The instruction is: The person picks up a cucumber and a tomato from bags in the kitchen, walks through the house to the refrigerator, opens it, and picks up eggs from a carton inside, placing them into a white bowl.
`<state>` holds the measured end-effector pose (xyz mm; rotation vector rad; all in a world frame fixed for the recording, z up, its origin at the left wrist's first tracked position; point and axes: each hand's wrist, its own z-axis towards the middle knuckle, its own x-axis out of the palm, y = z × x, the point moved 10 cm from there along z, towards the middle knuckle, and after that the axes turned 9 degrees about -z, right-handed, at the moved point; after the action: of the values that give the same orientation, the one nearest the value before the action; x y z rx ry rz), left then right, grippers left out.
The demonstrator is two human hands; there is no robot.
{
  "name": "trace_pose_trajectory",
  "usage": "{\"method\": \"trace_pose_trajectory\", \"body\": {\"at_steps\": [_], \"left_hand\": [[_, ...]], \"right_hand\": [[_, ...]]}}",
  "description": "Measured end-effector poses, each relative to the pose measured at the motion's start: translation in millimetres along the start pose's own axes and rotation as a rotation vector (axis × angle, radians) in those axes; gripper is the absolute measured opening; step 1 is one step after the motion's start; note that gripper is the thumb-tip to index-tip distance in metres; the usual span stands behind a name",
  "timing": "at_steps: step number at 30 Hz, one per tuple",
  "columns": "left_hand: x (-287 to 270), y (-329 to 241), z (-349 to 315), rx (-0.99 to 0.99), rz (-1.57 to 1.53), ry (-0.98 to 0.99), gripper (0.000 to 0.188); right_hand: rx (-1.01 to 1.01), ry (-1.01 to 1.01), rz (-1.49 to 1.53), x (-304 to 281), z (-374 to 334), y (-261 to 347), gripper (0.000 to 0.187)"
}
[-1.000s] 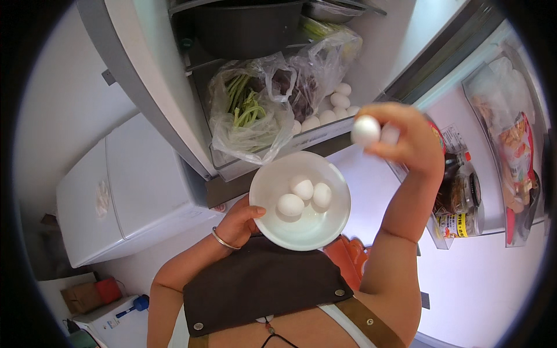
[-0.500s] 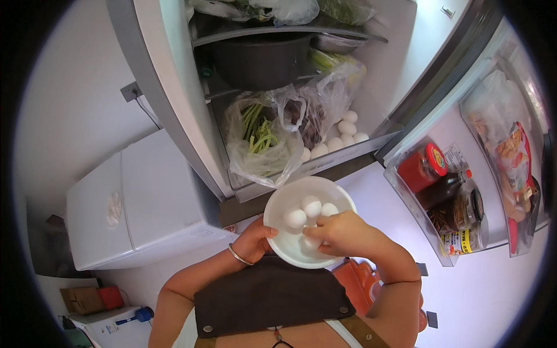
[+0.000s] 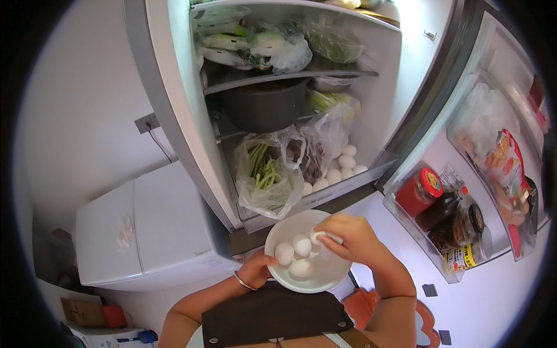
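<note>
A white bowl [image 3: 331,279] is held in front of my body, below the open fridge. My left hand [image 3: 256,269] grips its left rim, with the thumb over the edge. White eggs [image 3: 284,253] lie in the bowl. Over its far right side, my right hand [image 3: 347,236] pinches one more egg [image 3: 317,236] between thumb and fingers. Beyond the bowl, several white eggs [image 3: 334,176] rest along the front of the fridge's bottom compartment. Beside them are a clear bag of green beans [image 3: 264,174] and a bag of dark purple vegetables [image 3: 313,159].
Above stand a dark pot [image 3: 264,107] and a shelf [image 3: 290,80] of bagged greens. The open fridge door [image 3: 377,204] carries a red-lidded jar [image 3: 419,191], other jars and packets. To the left sits a low white appliance [image 3: 165,229]. A reddish-orange object [image 3: 361,304] is on the floor.
My right hand has risen from low in the bowl to its far right side, now pinching an egg. The eggs inside sit differently. The view has shifted, showing more upper shelves.
</note>
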<state>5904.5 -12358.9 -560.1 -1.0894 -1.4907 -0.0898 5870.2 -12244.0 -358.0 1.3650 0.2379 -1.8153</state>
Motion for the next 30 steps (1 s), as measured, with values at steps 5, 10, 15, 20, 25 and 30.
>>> {"method": "trace_pose_trajectory", "body": {"at_steps": [5,10,15,20,25,30], "left_hand": [[-1,0,4,-0.015,-0.038,0.008,0.06],[-14,1,9,0.019,-0.005,0.02,0.06],[-9,-4,9,0.019,0.003,0.043,0.064],[-3,-9,9,0.029,0.004,0.059,0.064],[-3,-11,7,0.055,0.012,0.036,0.062],[-11,-11,-1,0.088,-0.034,0.024,0.058]], "right_hand": [[0.059,-0.208,-0.025,-4,30,-34,0.013],[0.128,-0.297,0.012,-2,42,-55,0.03],[0.159,-0.172,0.177,8,59,-73,0.03],[0.015,-0.21,0.06,13,84,-101,0.033],[0.019,-0.18,0.063,22,123,-125,0.034],[0.103,-0.186,0.059,36,156,-143,0.034]]}}
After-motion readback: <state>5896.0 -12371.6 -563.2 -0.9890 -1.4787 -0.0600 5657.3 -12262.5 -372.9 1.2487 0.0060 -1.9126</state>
